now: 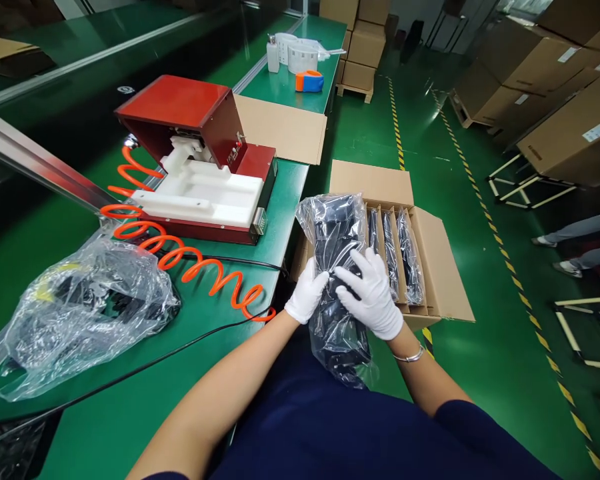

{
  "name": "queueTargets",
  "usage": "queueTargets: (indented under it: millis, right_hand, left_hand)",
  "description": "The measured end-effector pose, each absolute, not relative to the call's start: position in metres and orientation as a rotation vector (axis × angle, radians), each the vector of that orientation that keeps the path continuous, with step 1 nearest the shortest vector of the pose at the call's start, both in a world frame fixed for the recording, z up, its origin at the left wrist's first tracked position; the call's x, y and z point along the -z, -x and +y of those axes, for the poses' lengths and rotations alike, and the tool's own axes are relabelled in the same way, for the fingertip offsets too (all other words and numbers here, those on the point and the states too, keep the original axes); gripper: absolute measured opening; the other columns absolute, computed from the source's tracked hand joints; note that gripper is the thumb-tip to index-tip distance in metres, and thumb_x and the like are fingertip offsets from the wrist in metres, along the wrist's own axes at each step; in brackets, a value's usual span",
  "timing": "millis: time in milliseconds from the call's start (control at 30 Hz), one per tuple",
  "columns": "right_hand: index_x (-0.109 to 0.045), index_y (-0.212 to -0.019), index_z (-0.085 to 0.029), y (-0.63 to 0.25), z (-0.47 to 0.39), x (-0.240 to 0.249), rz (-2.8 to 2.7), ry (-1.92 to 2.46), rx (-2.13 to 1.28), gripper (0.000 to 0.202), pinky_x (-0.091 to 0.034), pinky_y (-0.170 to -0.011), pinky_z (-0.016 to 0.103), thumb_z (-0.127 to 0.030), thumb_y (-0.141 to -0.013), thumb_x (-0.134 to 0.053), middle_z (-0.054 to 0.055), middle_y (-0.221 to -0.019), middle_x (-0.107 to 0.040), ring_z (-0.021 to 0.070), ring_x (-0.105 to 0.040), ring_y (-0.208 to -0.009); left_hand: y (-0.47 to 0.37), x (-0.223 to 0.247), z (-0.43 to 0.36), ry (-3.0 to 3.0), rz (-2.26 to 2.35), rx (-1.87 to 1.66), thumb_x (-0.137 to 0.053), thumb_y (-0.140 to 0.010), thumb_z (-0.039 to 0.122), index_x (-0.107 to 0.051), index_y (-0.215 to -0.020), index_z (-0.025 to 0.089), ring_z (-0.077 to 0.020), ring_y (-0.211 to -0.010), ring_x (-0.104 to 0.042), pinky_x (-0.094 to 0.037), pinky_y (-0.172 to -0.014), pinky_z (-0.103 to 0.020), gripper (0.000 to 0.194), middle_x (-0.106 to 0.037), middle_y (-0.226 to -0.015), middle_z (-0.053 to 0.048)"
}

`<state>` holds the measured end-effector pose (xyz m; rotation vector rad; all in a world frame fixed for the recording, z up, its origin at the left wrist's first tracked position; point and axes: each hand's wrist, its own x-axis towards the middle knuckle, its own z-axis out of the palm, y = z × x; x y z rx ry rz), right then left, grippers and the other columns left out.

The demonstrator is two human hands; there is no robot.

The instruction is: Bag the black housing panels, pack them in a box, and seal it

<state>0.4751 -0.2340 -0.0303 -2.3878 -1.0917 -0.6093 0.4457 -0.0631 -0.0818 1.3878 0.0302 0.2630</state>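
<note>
In front of my body is a black part in a clear plastic bag (pixel 337 313), tilted lengthwise over the near side of a carton. My left hand (pixel 307 293), in a white glove, grips its left edge with the thumb on top; the fingers beneath are hidden. My right hand (pixel 373 293), also gloved, lies over the bag's middle with its fingers spread and the tips touching the plastic. Just right of it stands the open cardboard carton (pixel 443 267), where several bagged black parts (pixel 409 260) sit upright between cardboard dividers.
On the green bench (pixel 200 360) stands a red machine with a white fixture (pixel 220 200). An orange coiled hose (pixel 190 263) and a black cable cross the bench. A bulky plastic bag (pixel 95 307) lies at left. Label rolls (pixel 303 57) and a tape dispenser (pixel 309 81) are farther back.
</note>
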Motion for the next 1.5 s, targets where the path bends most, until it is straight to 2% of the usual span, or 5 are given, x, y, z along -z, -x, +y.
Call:
queueTargets:
  millis: [333, 533, 800, 1100, 1500]
  right_hand:
    - [-0.073, -0.113, -0.024, -0.482, -0.256, 0.037, -0.866, 2.372, 0.553, 0.030, -0.030, -0.115, 0.063, -0.039, -0.095, -0.056, 0.011, -0.139, -0.059, 0.0360, -0.040, -0.141]
    - [-0.041, -0.151, -0.018, -0.478, -0.255, 0.048, -0.572, 2.078, -0.076, 0.065, -0.050, -0.107, 0.046, -0.051, -0.096, -0.053, 0.015, -0.142, -0.056, 0.0273, -0.060, -0.125]
    - [-0.061, -0.135, -0.019, -0.452, -0.246, 0.070, -0.521, 1.939, 0.082, 0.047, -0.049, -0.109, 0.044, -0.043, -0.096, -0.053, 0.011, -0.128, -0.067, 0.0263, -0.064, -0.120]
    - [-0.070, -0.117, -0.019, -0.444, -0.253, 0.069, -0.511, 1.974, 0.172, 0.034, -0.062, -0.084, 0.037, -0.037, -0.093, -0.055, 0.008, -0.095, -0.076, 0.0230, -0.074, -0.083]
    - [-0.070, -0.119, -0.019, -0.450, -0.251, 0.074, -0.514, 1.974, 0.156, 0.034, -0.060, -0.091, 0.041, -0.036, -0.092, -0.058, 0.010, -0.102, -0.076, 0.0253, -0.073, -0.092]
  left_hand:
    - [-0.447, 0.079, -0.059, -1.371, 0.059, -0.310, -0.063, -0.085, 0.049, -0.054, -0.125, 0.019, -0.0274, -0.123, -0.056, -0.040, -0.111, -0.044, 0.051, -0.061, -0.131, -0.012]
    - [-0.440, 0.077, -0.063, -1.389, -0.011, -0.356, -0.059, -0.089, 0.052, -0.049, -0.134, 0.018, -0.0282, -0.128, -0.054, -0.037, -0.115, -0.046, 0.057, -0.058, -0.137, -0.013]
    - [-0.420, 0.060, -0.065, -1.592, -0.089, -0.397, -0.042, -0.096, 0.057, -0.050, -0.140, 0.028, -0.0291, -0.134, -0.049, -0.029, -0.121, -0.047, 0.053, -0.057, -0.140, -0.008]
    - [-0.411, 0.066, -0.071, -1.567, 0.004, -0.361, -0.045, -0.095, 0.054, -0.057, -0.135, 0.030, -0.0293, -0.142, -0.040, -0.021, -0.125, -0.048, 0.048, -0.064, -0.128, -0.007]
    - [-0.414, 0.072, -0.070, -1.589, 0.083, -0.350, -0.043, -0.096, 0.057, -0.056, -0.137, 0.029, -0.0301, -0.144, -0.037, -0.018, -0.127, -0.048, 0.051, -0.063, -0.129, -0.005]
